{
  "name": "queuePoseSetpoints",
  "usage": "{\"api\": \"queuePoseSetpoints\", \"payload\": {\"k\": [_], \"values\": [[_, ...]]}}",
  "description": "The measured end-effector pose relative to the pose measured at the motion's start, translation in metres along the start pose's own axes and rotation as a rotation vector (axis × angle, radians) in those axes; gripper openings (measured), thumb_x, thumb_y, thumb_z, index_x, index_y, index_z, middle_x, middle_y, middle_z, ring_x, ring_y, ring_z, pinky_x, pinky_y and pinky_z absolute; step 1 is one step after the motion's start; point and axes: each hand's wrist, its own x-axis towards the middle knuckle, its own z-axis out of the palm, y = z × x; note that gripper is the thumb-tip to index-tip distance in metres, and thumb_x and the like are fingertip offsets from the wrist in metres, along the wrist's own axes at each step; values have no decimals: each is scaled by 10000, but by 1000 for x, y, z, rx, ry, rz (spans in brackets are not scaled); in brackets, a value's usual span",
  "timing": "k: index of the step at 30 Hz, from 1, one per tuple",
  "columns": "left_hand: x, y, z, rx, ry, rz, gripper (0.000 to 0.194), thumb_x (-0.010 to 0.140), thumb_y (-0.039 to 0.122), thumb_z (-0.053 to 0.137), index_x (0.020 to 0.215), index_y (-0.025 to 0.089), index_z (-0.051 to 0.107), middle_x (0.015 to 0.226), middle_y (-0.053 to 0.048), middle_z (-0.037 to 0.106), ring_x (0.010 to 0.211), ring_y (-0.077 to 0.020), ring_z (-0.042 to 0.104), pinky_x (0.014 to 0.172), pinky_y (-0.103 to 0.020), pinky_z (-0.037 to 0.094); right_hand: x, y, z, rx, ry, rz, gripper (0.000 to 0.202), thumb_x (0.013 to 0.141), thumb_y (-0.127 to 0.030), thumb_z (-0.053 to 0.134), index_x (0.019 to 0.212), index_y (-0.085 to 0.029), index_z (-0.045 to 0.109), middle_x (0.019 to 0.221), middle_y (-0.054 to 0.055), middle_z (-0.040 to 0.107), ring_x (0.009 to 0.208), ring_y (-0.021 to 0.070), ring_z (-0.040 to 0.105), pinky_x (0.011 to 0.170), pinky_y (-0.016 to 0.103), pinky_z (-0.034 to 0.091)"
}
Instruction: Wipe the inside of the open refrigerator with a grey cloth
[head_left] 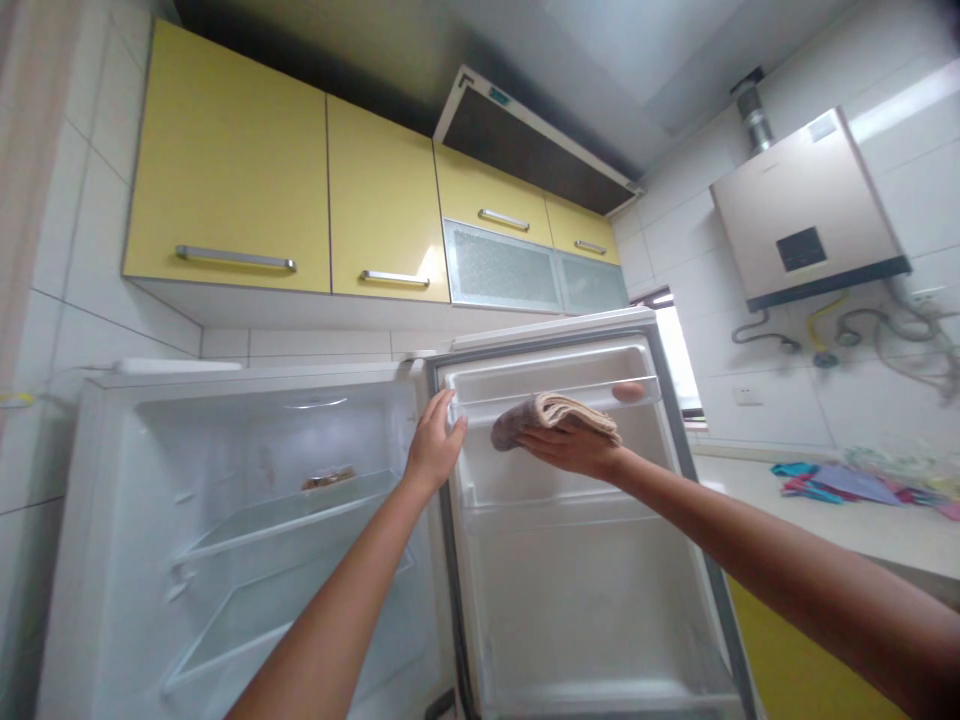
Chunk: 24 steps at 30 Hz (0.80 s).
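A folded brown-grey cloth (pixel 536 412) is in my right hand (pixel 570 448), held in front of the upper racks on the inside of the fridge door (pixel 577 590). My left hand (pixel 435 445) is at the hinge-side edge of that door, by the end of the top clear rack (pixel 547 395). Its thumb and fingers are apart, with nothing in them. An egg-like brown object (pixel 628 391) sits at the right end of the top rack. Whether the cloth touches the rack, I cannot tell.
The fridge (pixel 120 560) stands open at left, with glass shelves (pixel 247 525) and a small food pack (pixel 328 478) on the upper one. Yellow cabinets (pixel 232 160) hang above. Colourful cloths (pixel 855 485) lie on the right counter (pixel 757 480), below a water heater (pixel 810 210).
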Motion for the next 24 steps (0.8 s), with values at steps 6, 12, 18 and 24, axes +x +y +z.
{"api": "queuePoseSetpoints", "payload": {"k": [6, 12, 18, 24], "values": [[0, -5, 11, 67, -92, 19, 465, 884, 343, 518, 1310, 166, 583, 1459, -157, 552, 1386, -276, 499, 1210, -491, 357, -78, 70, -28, -298, 316, -39, 565, 912, -159, 553, 1447, -320, 477, 1545, 67, 479, 1472, 313, 365, 1208, 604, 299], [-3, -4, 8, 60, -106, 13, 478, 901, 318, 491, 1342, 147, 562, 1480, -169, 528, 1411, -259, 474, 1227, -472, 336, -83, 82, -20, 35, 702, 260, 639, 917, -257, 525, 1522, -285, 322, 1616, 122, 301, 1497, 322, 293, 1184, 608, 333], [-6, -5, 5, 14, -159, -18, 526, 885, 263, 484, 1401, 162, 512, 1548, -160, 450, 1460, -257, 405, 1203, -495, 372, -38, 74, -40, 146, 816, 584, 489, 884, -279, 506, 1365, -190, 523, 1320, 151, 597, 1261, 317, 526, 1094, 560, 413], [-9, -2, 8, -11, -158, -61, 540, 886, 265, 474, 1412, 149, 496, 1571, -171, 406, 1466, -282, 388, 1166, -518, 420, 13, 48, -67, -63, 500, 471, 407, 905, -210, 426, 1265, -188, 615, 1301, 147, 649, 1165, 321, 577, 1007, 495, 439]]}}
